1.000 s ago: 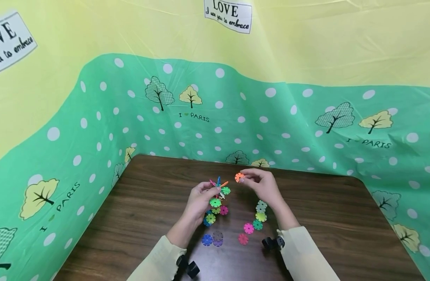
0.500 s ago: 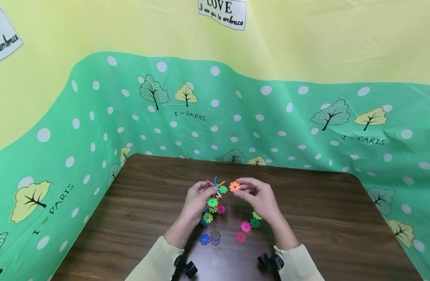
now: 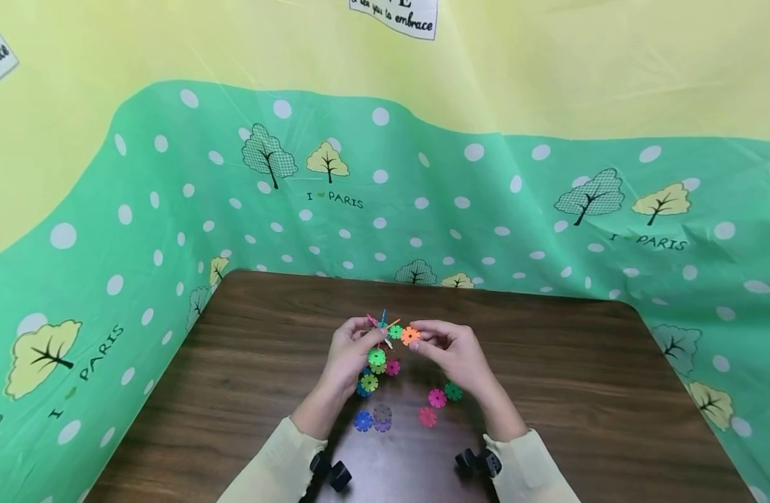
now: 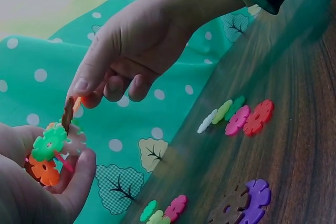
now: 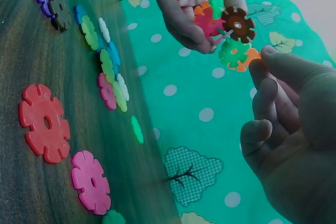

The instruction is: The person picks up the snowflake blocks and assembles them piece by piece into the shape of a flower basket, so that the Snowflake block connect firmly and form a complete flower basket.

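Observation:
Near the table's middle my left hand (image 3: 350,356) grips a cluster of notched plastic snowflake discs (image 4: 50,142) slotted together at angles. Green, orange, pink and brown discs (image 5: 237,24) show in it. My right hand (image 3: 453,355) pinches an orange snowflake disc (image 3: 410,336) between thumb and fingers. This disc is right up against a green disc (image 3: 395,332) on the cluster's right side. Whether their slots are engaged, I cannot tell. In the right wrist view, the right hand's thumb (image 5: 294,66) covers part of the orange disc's edge.
Loose discs lie on the brown table (image 3: 265,363): several green and blue ones (image 3: 369,383) below the left hand, blue, purple and brown ones (image 3: 363,420) nearer, and pink (image 3: 437,398) and red ones (image 3: 427,417) below the right hand. A patterned cloth (image 3: 517,209) hangs behind.
My right hand has brought the orange disc left and slightly down to the cluster, closing the gap. The left hand has stayed nearly in place, holding the cluster. The head view has tilted slightly.

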The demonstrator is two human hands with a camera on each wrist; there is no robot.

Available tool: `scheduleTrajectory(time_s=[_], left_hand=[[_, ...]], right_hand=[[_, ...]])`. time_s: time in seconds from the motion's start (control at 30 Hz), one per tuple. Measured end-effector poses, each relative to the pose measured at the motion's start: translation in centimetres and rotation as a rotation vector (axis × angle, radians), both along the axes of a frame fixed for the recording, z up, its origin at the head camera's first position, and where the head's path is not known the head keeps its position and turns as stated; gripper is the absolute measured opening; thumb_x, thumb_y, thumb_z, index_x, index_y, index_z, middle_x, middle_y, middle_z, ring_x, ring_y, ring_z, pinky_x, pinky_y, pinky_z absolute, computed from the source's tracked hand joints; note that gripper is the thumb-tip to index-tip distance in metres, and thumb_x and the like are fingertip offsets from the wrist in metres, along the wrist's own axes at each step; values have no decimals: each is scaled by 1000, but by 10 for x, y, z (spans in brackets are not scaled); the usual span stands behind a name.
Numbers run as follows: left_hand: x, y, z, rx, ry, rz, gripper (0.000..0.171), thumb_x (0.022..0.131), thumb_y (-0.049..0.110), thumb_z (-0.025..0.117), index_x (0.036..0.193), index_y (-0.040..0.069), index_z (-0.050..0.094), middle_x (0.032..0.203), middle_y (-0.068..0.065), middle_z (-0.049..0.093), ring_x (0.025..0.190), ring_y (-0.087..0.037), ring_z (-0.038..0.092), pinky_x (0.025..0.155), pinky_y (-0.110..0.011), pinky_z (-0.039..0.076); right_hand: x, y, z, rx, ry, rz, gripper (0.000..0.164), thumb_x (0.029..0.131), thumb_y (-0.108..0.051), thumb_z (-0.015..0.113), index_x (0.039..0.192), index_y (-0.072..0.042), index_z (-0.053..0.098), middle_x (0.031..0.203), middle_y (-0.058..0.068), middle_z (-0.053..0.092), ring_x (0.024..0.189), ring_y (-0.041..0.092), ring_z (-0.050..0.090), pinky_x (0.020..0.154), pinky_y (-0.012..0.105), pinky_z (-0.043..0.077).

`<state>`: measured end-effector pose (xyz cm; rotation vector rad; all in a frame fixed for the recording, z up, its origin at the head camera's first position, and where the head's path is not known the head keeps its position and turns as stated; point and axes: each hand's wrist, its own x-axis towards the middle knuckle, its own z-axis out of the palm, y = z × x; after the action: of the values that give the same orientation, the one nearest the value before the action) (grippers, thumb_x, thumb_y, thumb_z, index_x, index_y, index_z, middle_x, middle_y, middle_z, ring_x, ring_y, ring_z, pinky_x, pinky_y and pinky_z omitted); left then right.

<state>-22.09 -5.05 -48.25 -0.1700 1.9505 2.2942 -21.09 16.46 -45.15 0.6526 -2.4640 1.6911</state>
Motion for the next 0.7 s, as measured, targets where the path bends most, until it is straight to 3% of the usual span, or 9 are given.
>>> scheduleTrajectory(time_s=[0.1,0.27,0.5,0.6,0.7], left_hand=[[0,0,0,-2,5,1,42,91,19,77,123,-2,60,115,-24,68,92,-18,65,76,-27,55],[2,3,-1,5,10,7,38,89,16,78,118,-2,61,105,-18,69,87,-18,64,69,-25,53],[2,5,-1,18,-5,2,31,86,11,79,110,1,61,92,-10,68,79,-16,62,61,-23,49],[2,4,0,25,-33,-32,34,89,18,77,116,2,61,95,-7,68,77,-14,62,61,-26,51],[2,3,1,80,-54,-88,43,94,23,73,128,3,59,106,-8,67,83,-15,66,71,-35,60]], right_hand=[[1,-2,4,18,-13,9,29,89,0,77,117,5,73,93,17,76,70,14,64,59,23,53],[-10,1,-18,31,-15,3,30,89,-2,78,118,2,74,93,14,77,71,13,64,59,23,53],[-11,3,-24,-6,-7,19,28,88,-8,79,116,-5,76,92,9,78,72,17,66,60,23,54],[-12,3,-26,-23,3,14,27,88,-9,80,115,-5,76,92,9,77,74,15,67,62,24,55],[-13,4,-28,-50,7,-6,26,87,-8,81,112,-5,76,92,11,76,76,13,68,64,24,57]])
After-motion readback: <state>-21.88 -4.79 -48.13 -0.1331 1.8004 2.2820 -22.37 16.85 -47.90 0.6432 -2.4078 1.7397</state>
